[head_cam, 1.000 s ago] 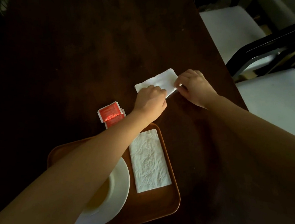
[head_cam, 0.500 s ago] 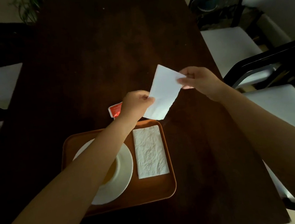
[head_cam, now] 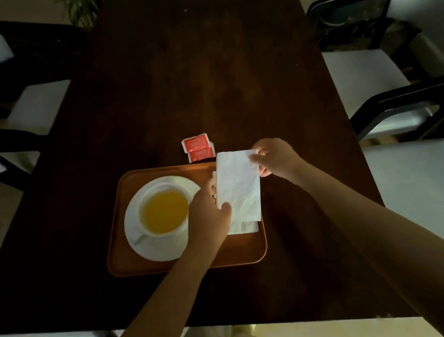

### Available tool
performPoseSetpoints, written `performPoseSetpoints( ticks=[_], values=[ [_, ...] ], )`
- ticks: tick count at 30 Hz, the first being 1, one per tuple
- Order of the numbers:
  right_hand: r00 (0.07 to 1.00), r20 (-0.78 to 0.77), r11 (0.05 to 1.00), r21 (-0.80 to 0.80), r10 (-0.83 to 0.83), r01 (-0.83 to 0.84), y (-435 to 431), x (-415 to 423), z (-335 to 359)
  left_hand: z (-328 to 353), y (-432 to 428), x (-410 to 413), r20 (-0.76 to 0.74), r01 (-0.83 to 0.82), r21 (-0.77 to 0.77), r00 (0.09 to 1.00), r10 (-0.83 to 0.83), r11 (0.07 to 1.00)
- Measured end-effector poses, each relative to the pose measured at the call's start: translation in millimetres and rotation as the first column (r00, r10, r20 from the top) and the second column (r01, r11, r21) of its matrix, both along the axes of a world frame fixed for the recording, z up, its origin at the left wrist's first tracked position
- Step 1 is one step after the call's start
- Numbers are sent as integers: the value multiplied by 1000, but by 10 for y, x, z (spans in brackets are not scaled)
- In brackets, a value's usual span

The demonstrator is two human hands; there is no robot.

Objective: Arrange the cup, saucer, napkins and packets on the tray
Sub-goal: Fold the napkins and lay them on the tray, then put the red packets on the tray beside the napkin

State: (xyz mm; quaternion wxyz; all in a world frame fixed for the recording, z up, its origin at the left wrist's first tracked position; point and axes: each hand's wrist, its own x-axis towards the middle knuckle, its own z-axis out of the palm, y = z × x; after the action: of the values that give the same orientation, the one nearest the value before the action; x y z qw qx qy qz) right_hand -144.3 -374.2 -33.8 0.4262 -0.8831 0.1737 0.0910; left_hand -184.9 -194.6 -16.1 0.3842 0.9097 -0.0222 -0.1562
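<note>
An orange-brown tray [head_cam: 154,265] lies on the dark wooden table [head_cam: 207,75]. On its left half a white cup [head_cam: 163,213] of yellow liquid stands on a white saucer [head_cam: 153,251]. Both hands hold a folded white napkin [head_cam: 240,185] just above the tray's right half: my left hand [head_cam: 209,223] pinches its near left corner, my right hand [head_cam: 273,158] its far right corner. Beneath it another white napkin [head_cam: 243,227] lies on the tray, mostly hidden. Two red packets [head_cam: 197,147] rest on the table just beyond the tray's far edge.
Dark-framed chairs with white seats stand along both sides of the table, at the right [head_cam: 363,80] and the left [head_cam: 36,109]. A potted plant [head_cam: 80,8] shows past the far left corner. The table's near edge [head_cam: 229,323] runs below my forearms.
Both hands lifted the white napkin off the table beyond the tray and brought it toward me, over the napkin lying on the tray. The camera view also shifted, showing more of the table.
</note>
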Motion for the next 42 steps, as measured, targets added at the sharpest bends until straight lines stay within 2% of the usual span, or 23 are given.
performPoseSetpoints(
  ticks=[6, 14, 19, 23, 27, 30, 36, 42],
  values=[
    [996, 81, 986, -165, 33, -19, 215, -93, -131, -162, 41, -177, 11, 37, 87, 999, -38, 996],
    [976, 208, 948, -319, 64, 5, 246, -151, -251, -199, 141, -292, 175, 59, 159, 981, -87, 985],
    [972, 234, 957, -289, 37, 33, 193, -122, -262, -81, 181, -271, 191, 82, 72, 977, -95, 994],
    [969, 239, 963, -268, 55, 11, 141, 21, -195, 80, 200, -46, 215, 97, 60, 971, -108, 993],
    [970, 206, 946, -320, 128, -57, 107, 271, -106, 255, 210, 385, 204, 141, 43, 968, -147, 989],
    [965, 152, 915, -376, 215, -144, 115, 509, -30, 295, 220, 819, 177, 201, 159, 957, -228, 967],
    [904, -25, 781, -494, 427, -382, 249, 904, -22, 126, 264, 1604, 138, 332, 349, 907, -398, 876],
    [823, -155, 668, -513, 546, -540, 389, 1082, -223, -183, 258, 1879, 4, 506, 422, 829, -560, 752]
  ],
)
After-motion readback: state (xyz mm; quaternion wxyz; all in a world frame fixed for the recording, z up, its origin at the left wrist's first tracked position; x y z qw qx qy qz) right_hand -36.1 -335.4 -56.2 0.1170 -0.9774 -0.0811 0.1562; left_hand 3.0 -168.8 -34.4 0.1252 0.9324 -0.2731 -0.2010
